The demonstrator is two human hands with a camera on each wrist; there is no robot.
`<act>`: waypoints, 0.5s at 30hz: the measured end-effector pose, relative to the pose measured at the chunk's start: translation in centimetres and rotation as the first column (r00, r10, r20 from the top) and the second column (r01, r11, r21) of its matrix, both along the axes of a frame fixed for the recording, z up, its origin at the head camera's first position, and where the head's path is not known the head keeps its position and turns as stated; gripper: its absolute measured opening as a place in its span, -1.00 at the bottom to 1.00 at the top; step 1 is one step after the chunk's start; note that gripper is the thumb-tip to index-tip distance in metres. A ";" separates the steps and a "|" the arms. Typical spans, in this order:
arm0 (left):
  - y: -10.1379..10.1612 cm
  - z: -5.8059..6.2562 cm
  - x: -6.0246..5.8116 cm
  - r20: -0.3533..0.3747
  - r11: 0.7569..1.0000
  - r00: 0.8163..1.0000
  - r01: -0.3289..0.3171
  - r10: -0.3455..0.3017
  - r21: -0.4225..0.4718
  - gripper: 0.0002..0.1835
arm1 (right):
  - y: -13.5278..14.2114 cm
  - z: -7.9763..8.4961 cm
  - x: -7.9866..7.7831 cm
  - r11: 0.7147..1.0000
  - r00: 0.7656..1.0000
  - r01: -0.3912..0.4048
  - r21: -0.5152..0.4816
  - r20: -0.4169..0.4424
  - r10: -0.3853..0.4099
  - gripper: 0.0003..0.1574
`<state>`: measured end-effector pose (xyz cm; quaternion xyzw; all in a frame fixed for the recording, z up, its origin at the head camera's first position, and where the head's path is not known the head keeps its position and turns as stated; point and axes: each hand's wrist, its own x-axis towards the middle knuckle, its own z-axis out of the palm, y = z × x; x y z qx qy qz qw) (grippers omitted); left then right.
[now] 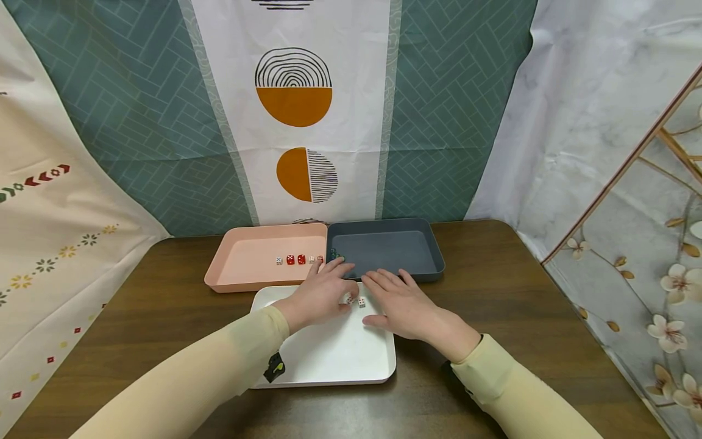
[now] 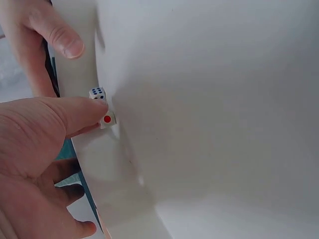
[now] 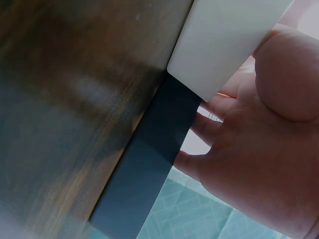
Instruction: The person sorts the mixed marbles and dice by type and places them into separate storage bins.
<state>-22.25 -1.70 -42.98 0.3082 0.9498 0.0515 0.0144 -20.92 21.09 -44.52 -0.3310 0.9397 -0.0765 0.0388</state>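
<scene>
A white rectangular tray [image 1: 340,360] stands in front of me. My left hand [image 1: 320,294] reaches over its far part, thumb and index finger pinching a white die [image 2: 107,119] with one red dot, near the tray wall. Right beside the thumb tip sits a second white die [image 2: 97,92], blue dots on the face seen in the left wrist view. My right hand [image 1: 403,308] lies over the tray's far right corner, its fingers extended toward the dark tray and holding nothing. In the right wrist view the fingertips overlap the rims of both trays.
Behind the white tray, a pink tray [image 1: 247,259] at left holds several dice, including a red die [image 1: 290,260] and a white die [image 1: 279,260]. Adjoining it at right is a dark blue-grey tray [image 1: 392,244] with green dice [image 1: 334,253] by its left wall. Cloths hang behind the wooden table [image 1: 482,317].
</scene>
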 end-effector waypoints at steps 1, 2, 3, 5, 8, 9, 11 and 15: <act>0.0 0.0 0.0 0.000 1.000 1.000 -0.003 0.003 -0.004 -0.81 | 0.0 0.0 0.0 1.000 1.000 0.001 -0.001 0.002 -0.001 0.08; 0.0 -0.1 0.0 0.000 1.000 1.000 -0.007 0.007 -0.008 -0.82 | 0.0 0.0 0.0 1.000 1.000 0.002 0.000 0.002 -0.002 0.08; -0.1 -0.1 0.0 -0.001 1.000 1.000 -0.011 0.011 -0.014 -0.83 | 0.0 0.0 0.0 1.000 1.000 0.002 0.001 0.002 -0.002 0.08; -0.2 -0.2 0.0 -0.005 1.000 1.000 -0.018 0.017 -0.019 -0.83 | -0.1 0.0 0.0 1.000 1.000 0.002 0.003 0.001 -0.002 0.09; -0.3 -0.2 0.0 -0.004 0.999 1.000 -0.022 0.022 -0.027 -0.82 | -0.1 0.0 0.0 1.000 1.000 0.004 0.003 0.000 -0.004 0.09; -0.4 -0.2 0.1 -0.004 0.999 1.000 -0.021 0.021 -0.027 -0.82 | -0.1 0.0 -0.1 1.000 1.000 0.004 0.004 0.000 -0.004 0.10; -0.5 -0.1 0.1 -0.004 1.000 1.000 -0.015 0.015 -0.020 -0.82 | -0.1 0.0 -0.1 1.000 1.000 0.005 0.005 0.000 -0.005 0.10; -0.7 -0.1 0.3 -0.008 1.000 1.000 -0.006 0.006 -0.016 -0.83 | -0.1 -0.1 -0.1 1.000 1.000 0.006 0.009 0.003 -0.006 0.11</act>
